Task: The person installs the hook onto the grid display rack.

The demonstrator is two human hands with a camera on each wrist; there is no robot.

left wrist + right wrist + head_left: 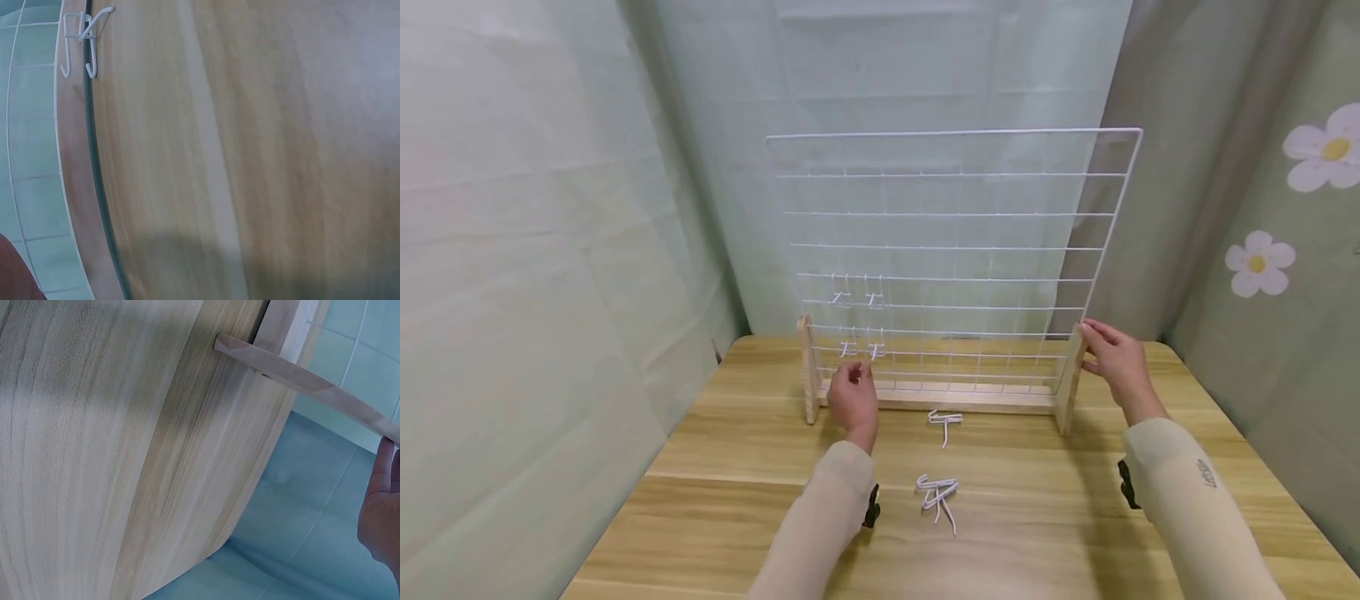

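A white wire grid panel (955,247) stands upright in a wooden base (970,402). Several white wire hooks hang at its lower left, in two rows; one is the lower right hook (877,349). My left hand (854,402) is just below that hook, fingers curled, with thumb and fingertip pinching at its front end. In the left wrist view only a sliver of this hand shows. My right hand (1118,363) grips the upper end of the right wooden side support (1067,387). The right wrist view shows its fingers (381,465) against the support's edge.
On the wooden table (1022,517), a loose hook (946,419) lies before the base, and a tangled pair of hooks (937,497) lies closer to me. Pale green cloth (580,275) hangs behind and at both sides of the table.
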